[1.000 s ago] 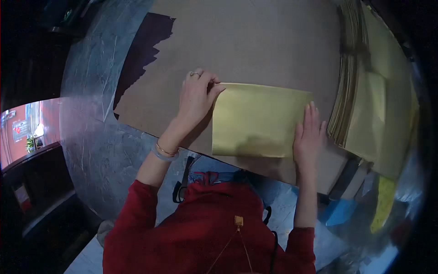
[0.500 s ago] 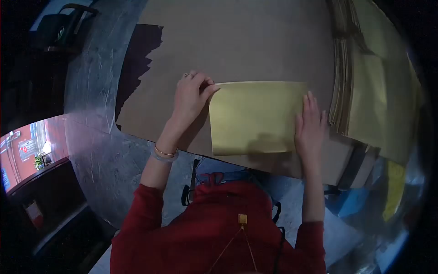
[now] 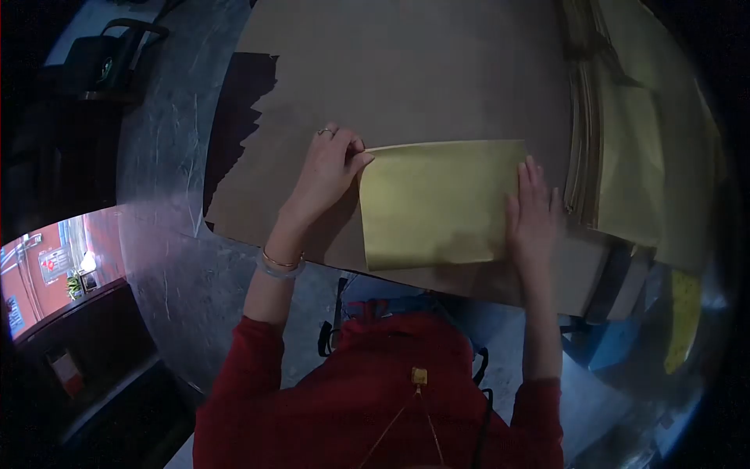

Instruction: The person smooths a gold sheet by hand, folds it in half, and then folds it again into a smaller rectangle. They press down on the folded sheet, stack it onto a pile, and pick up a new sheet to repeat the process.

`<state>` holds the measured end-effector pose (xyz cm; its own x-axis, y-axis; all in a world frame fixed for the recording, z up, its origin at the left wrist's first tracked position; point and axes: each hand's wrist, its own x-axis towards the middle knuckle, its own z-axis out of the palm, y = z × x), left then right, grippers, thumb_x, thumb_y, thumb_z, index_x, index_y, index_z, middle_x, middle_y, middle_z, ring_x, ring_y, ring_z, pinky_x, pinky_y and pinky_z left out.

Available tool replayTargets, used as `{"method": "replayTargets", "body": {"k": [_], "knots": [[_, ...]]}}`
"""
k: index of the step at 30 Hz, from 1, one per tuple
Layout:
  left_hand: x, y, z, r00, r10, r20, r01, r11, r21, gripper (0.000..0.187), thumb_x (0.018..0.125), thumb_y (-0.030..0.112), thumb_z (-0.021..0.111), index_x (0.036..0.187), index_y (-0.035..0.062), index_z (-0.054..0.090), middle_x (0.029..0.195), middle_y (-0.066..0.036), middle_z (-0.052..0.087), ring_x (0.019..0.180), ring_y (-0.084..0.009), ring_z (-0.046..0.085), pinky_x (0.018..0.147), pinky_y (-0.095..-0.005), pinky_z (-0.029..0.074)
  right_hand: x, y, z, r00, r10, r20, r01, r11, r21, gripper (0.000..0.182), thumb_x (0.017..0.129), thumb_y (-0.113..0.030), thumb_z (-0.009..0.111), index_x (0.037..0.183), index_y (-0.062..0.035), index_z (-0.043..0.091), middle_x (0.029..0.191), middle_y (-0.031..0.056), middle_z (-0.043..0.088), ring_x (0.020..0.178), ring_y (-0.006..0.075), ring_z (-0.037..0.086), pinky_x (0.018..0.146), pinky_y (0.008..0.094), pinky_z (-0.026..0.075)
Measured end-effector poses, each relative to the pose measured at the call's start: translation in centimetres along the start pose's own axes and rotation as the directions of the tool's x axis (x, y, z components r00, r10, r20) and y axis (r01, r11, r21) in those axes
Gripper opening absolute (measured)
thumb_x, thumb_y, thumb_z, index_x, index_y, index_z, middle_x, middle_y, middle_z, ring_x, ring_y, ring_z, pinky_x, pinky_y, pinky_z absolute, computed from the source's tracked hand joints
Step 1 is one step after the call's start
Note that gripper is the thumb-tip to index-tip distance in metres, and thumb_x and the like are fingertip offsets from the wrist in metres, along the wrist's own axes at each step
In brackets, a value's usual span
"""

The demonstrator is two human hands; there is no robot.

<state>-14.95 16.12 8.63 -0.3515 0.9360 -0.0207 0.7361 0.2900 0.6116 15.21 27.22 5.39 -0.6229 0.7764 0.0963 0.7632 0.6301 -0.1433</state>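
Note:
A yellow sheet of paper [image 3: 437,207] lies on the brown cardboard-like surface in front of me, with a pale line along its far edge. My left hand [image 3: 328,168] pinches the sheet's far left corner between thumb and fingers. On the opposite side, my right hand [image 3: 535,215] rests flat over the right edge, fingers stretched away from me. A shadow falls across the sheet's near right part.
Stacked yellow sheets [image 3: 633,156] lie along the right side of the brown work surface [image 3: 414,78]. A dark torn-edged patch [image 3: 238,117] marks its left side. A black object with a handle [image 3: 113,62] stands at far left. Yellow strip [image 3: 682,320] hangs at lower right.
The whole view has shifted slightly. Both hands keep their places on the yellow sheet, the left still pinching its corner and the right still flat.

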Motion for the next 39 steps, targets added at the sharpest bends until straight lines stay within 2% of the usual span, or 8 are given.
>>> {"method": "replayTargets", "body": {"k": [8, 22, 25, 28, 29, 31, 35, 39], "knots": [[0.3, 0.0, -0.1, 0.999, 0.04, 0.023, -0.041, 0.999, 0.021, 0.016, 0.084, 0.014, 0.062, 0.084, 0.0006, 0.054, 0.087, -0.015, 0.053, 0.085, -0.0332, 0.05, 0.075, -0.0401, 0.042, 0.0, -0.1, 0.0, 1.0, 0.016, 0.013, -0.016, 1.0, -0.007, 0.049, 0.097, -0.031, 0.036, 0.142, -0.0138, 0.032, 0.148, 0.0036, 0.03, 0.136, 0.0216, 0.03, 0.11, 0.0502, 0.021], [0.9, 0.8, 0.8, 0.989, -0.133, 0.061, 0.115, 0.963, 0.244, 0.016, 0.083, 0.014, 0.061, 0.089, 0.0005, 0.056, 0.095, -0.017, 0.054, 0.092, -0.0351, 0.053, 0.079, -0.0436, 0.045, 0.1, -0.2, 0.0, 1.0, 0.006, -0.003, -0.006, 1.0, -0.002, 0.049, 0.096, -0.029, 0.038, 0.142, -0.0136, 0.033, 0.147, 0.0039, 0.031, 0.135, 0.0215, 0.031, 0.109, 0.0502, 0.024], [0.6, 1.0, 0.8, 0.989, -0.147, -0.03, 0.15, 0.979, 0.14, 0.017, 0.082, 0.015, 0.063, 0.088, 0.0013, 0.054, 0.095, -0.017, 0.054, 0.092, -0.0349, 0.053, 0.078, -0.0437, 0.045, 0.0, -0.1, 0.0, 1.0, -0.003, -0.016, 0.002, 1.0, -0.02, 0.049, 0.096, -0.029, 0.039, 0.141, -0.013, 0.033, 0.147, 0.004, 0.032, 0.135, 0.0215, 0.032, 0.108, 0.0506, 0.024], [-0.2, 2.4, 1.8, 0.949, 0.287, -0.133, -0.247, 0.935, 0.254, 0.019, 0.082, 0.011, 0.056, 0.099, 0.0026, 0.056, 0.106, -0.014, 0.055, 0.101, -0.033, 0.053, 0.082, -0.0425, 0.045, 0.0, 0.1, 0.2, 1.0, -0.01, -0.016, 0.01, 1.0, -0.01, 0.048, 0.096, -0.029, 0.038, 0.141, -0.0116, 0.034, 0.147, 0.0043, 0.032, 0.134, 0.022, 0.032, 0.108, 0.0509, 0.023], [-0.5, 2.8, 2.1, 0.92, 0.388, -0.051, -0.358, 0.889, 0.286, 0.034, 0.081, 0.004, 0.051, 0.115, 0.0049, 0.055, 0.122, -0.011, 0.052, 0.111, -0.0309, 0.051, 0.092, -0.0392, 0.043, 0.0, 0.1, 0.2, 1.0, -0.005, -0.007, 0.005, 1.0, -0.005, 0.048, 0.096, -0.029, 0.038, 0.141, -0.0113, 0.034, 0.147, 0.0046, 0.032, 0.134, 0.0224, 0.032, 0.108, 0.051, 0.023], [-1.1, 2.8, 3.7, 0.876, 0.481, 0.03, -0.46, 0.818, 0.344, 0.04, 0.082, 0.004, 0.048, 0.122, 0.0031, 0.051, 0.13, -0.01, 0.049, 0.121, -0.0286, 0.047, 0.099, -0.0383, 0.041, 0.0, 0.0, 0.0, 1.0, -0.011, -0.001, 0.011, 1.0, 0.004, 0.048, 0.096, -0.029, 0.036, 0.141, -0.0111, 0.033, 0.147, 0.0054, 0.032, 0.135, 0.0229, 0.03, 0.109, 0.051, 0.021], [-2.4, 4.6, 5.5, 0.963, 0.266, 0.047, -0.255, 0.837, 0.484, 0.043, 0.086, 0.01, 0.047, 0.127, -0.0034, 0.045, 0.134, -0.016, 0.044, 0.126, -0.0308, 0.042, 0.101, -0.0371, 0.039, 0.1, -0.2, -0.2, 1.0, 0.008, 0.017, -0.008, 1.0, 0.021, 0.048, 0.097, -0.029, 0.035, 0.142, -0.0116, 0.032, 0.147, 0.0057, 0.031, 0.135, 0.0231, 0.03, 0.11, 0.0508, 0.019], [-2.5, 6.3, 8.2, 0.989, 0.142, -0.039, -0.1, 0.844, 0.527, 0.066, 0.09, 0.039, 0.05, 0.128, -0.0142, 0.038, 0.137, -0.027, 0.035, 0.131, -0.0366, 0.031, 0.105, -0.0422, 0.032, 0.2, -0.5, -0.7, 1.0, 0.003, 0.027, -0.003, 1.0, 0.004, 0.047, 0.097, -0.028, 0.034, 0.141, -0.012, 0.033, 0.147, 0.0051, 0.031, 0.136, 0.0222, 0.029, 0.111, 0.0497, 0.019]]}}
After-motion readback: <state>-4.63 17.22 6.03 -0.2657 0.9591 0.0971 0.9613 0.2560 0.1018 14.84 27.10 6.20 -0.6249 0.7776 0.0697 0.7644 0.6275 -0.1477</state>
